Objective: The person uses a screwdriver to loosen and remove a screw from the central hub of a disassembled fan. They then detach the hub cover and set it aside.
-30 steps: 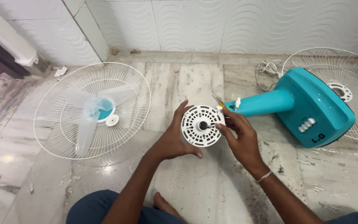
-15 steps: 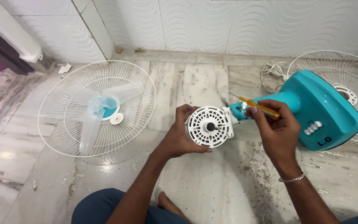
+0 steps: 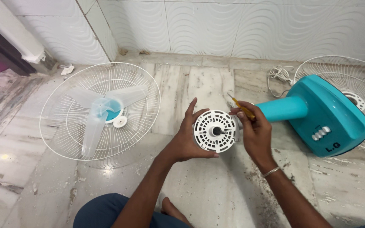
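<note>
Bright, even light fills the room. A glossy glare patch sits on the veined marble floor (image 3: 3, 157) at left; soft shadows lie under the round white wire fan guard (image 3: 100, 110). Sharp focus throughout, edges slightly bowed.

Left hand (image 3: 186, 141) around white motor housing (image 3: 215, 131), right hand (image 3: 254, 131) with yellow screwdriver (image 3: 241, 107).

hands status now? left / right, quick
Left hand: fingers spread, cupping the round white motor housing from its left side.
Right hand: closed on a yellow screwdriver, beside the housing.
</note>
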